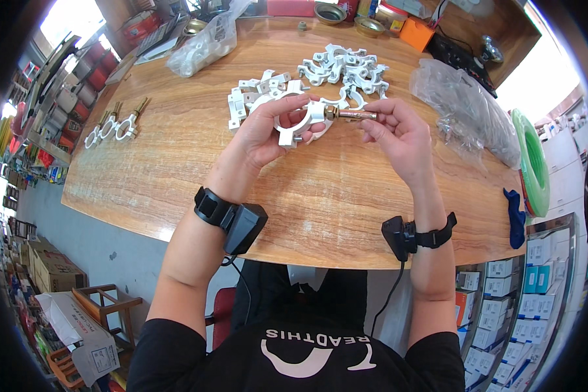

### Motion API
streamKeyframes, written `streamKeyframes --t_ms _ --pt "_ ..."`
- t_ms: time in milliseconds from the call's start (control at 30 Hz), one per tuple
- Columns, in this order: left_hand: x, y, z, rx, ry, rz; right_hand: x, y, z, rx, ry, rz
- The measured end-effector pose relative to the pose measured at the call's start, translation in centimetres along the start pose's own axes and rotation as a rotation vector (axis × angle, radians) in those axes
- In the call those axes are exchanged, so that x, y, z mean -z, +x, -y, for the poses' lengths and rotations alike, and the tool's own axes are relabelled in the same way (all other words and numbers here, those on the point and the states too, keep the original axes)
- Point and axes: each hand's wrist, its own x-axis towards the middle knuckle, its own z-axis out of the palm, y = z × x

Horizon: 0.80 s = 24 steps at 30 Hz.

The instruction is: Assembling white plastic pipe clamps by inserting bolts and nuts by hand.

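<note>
My left hand [261,134] is closed around a white plastic pipe clamp [287,139], its ring facing up at me. From the clamp's right side a brass-coloured expansion bolt [351,114] sticks out, with a nut close against the clamp. The thumb and fingers of my right hand [404,134] pinch the bolt's far end. Just beyond my left hand lies a group of white clamps [238,104], partly hidden by it. A heap of white clamp pieces with small screws [349,65] sits farther back. Several clamps with bolts attached [125,129] lie at the left.
Clear plastic bags lie at the back left [209,46] and on the right [467,108] of the wooden table [320,215]. A green coil [532,163] and a dark blue cloth [515,219] are at the right edge. Bowls, an orange box [417,34] and jars line the back.
</note>
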Motion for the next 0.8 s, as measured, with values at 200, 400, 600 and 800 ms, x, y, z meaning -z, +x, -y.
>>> streamKeyframes --t_ms 200,400,600,800 --pt "-0.13 -0.02 -0.03 0.011 0.005 0.01 0.34 0.07 -0.28 -0.069 -0.018 0.0" --pt "0.16 0.06 0.05 0.008 0.009 0.023 0.31 0.08 -0.16 -0.084 -0.037 0.013" --pt "0.13 -0.01 -0.09 0.002 0.019 0.007 -0.01 0.04 0.01 -0.017 -0.004 -0.022" --pt "-0.11 -0.08 -0.08 0.017 0.019 -0.009 0.09 -0.02 0.01 -0.06 -0.007 -0.041"
